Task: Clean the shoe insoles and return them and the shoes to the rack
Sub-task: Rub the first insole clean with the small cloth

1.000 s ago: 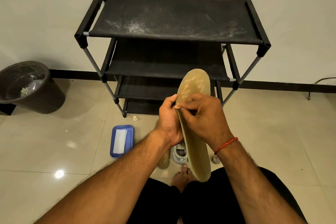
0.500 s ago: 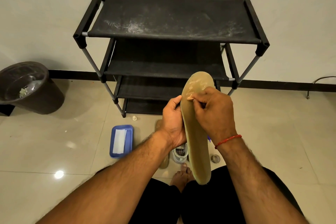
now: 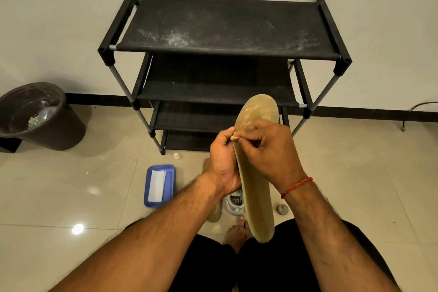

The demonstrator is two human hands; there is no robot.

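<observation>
The left hand [image 3: 222, 161] grips the tan insole [image 3: 258, 208] by its left edge, holding it upright between both hands. The right hand [image 3: 272, 152] lies across its face, fingers curled and pinching at that same edge. Under the hands, on the floor, sit a white shoe [image 3: 234, 201] and a second insole [image 3: 214, 213] — a blue tray [image 3: 170, 173] lies left of them. Beyond the hands stands the black rack [image 3: 225, 26].

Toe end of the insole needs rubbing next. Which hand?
Right, probably. The right hand has its fingers curled on the insole just below the toe end; the left hand grips its edge, steadying it.
</observation>
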